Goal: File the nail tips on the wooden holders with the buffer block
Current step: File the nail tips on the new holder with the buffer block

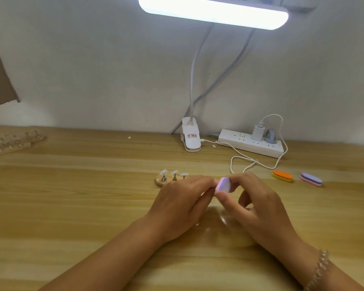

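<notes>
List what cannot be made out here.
Head view:
- What the left hand pinches, if anything: hidden by the hand itself and by the buffer block in the right hand.
- Right end of the wooden holder: covered by the left hand.
- The far-left holders: blurred, tips unclear.
- The lamp clip label: too small.

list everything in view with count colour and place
buffer block: one, pink-lilac, between both hands, mid-table
wooden holder: one, pale wood, just left of the hands
nail tips: three visible, whitish, standing on that holder
orange buffer: one, orange-yellow, table right
purple buffer: one, purple-pink, further right
spare holders: several, wood, far left, blurred
clip lamp: one, white, lit, at table's back
power strip: one, white, back right, two plugs in
cable: one, white, looping beside the strip
table: one, light wood
bracelet: one, beaded, right wrist
left hand: fingers curled at block's left end
right hand: pinches the block
</notes>
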